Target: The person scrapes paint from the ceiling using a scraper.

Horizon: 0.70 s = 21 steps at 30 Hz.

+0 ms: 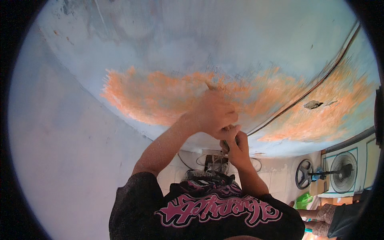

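In front of the wall, which has pale blue paint and rough orange patches, both of my hands are close together. My left hand is blurred, its fingers curled just above my right hand; whether it holds anything is unclear. A small brown pointed shape shows beyond its knuckles, too blurred to name. My right hand is closed around a small dark object, mostly hidden by its fingers. The two hands overlap or touch near the right thumb.
A thin dark cable runs down the wall, left of a rough hole. Below my hands lie looped cables by a dark box on a tiled floor. A standing fan, a green bag and another person's legs are at right.
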Tool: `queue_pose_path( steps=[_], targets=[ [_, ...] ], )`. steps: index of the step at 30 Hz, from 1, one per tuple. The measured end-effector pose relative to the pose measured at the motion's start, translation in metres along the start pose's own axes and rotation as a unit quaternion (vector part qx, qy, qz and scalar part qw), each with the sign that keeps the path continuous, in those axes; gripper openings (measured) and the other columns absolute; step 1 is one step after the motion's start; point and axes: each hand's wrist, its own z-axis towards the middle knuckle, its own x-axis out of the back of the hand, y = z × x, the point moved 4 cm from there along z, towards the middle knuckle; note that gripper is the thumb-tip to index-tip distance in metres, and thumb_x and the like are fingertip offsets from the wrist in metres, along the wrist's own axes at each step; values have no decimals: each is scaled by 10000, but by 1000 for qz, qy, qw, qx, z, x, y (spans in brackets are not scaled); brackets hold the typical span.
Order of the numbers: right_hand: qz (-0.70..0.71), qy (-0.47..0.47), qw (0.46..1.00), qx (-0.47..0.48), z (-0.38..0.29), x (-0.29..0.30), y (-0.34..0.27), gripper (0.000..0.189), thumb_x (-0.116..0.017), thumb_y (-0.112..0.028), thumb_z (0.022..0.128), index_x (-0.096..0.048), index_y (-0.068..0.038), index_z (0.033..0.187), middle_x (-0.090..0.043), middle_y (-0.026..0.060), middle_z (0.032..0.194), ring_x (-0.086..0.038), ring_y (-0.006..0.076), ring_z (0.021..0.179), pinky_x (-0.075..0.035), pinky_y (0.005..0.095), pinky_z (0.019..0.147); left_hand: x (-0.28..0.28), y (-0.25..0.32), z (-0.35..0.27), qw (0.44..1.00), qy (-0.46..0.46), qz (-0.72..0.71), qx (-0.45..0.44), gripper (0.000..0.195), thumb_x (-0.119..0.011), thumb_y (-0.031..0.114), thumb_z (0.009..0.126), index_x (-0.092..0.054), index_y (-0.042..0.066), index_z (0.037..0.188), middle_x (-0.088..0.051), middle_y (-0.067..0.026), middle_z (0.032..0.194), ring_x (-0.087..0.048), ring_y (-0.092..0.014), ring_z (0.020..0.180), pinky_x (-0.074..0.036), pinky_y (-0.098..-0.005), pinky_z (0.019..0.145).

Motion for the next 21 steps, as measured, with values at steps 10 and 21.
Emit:
queue_pose_path(
  steps=[10, 21],
  targets=[
    [-59, 13, 996, 69, 8, -15, 1, 337, -474, -341, 951, -493, -28, 827, -439, -19, 626, -358, 48, 506, -254, 209, 442, 14, -5, -9, 993, 112, -4, -42, 214, -659, 235, 629, -505, 126, 527, -455, -9, 503, -446, -200, 464, -351, -319, 467],
    [-47, -13, 998, -50, 10, -42, 4, 303, -526, -289, 893, -539, 11, 931, -555, 88, 694, -487, 159, 644, -407, 330, 600, 21, -20, -41, 995, 89, -32, -33, 243, -649, 255, 659, -481, 135, 530, -440, -6, 528, -453, -185, 481, -362, -331, 514]
  ],
)
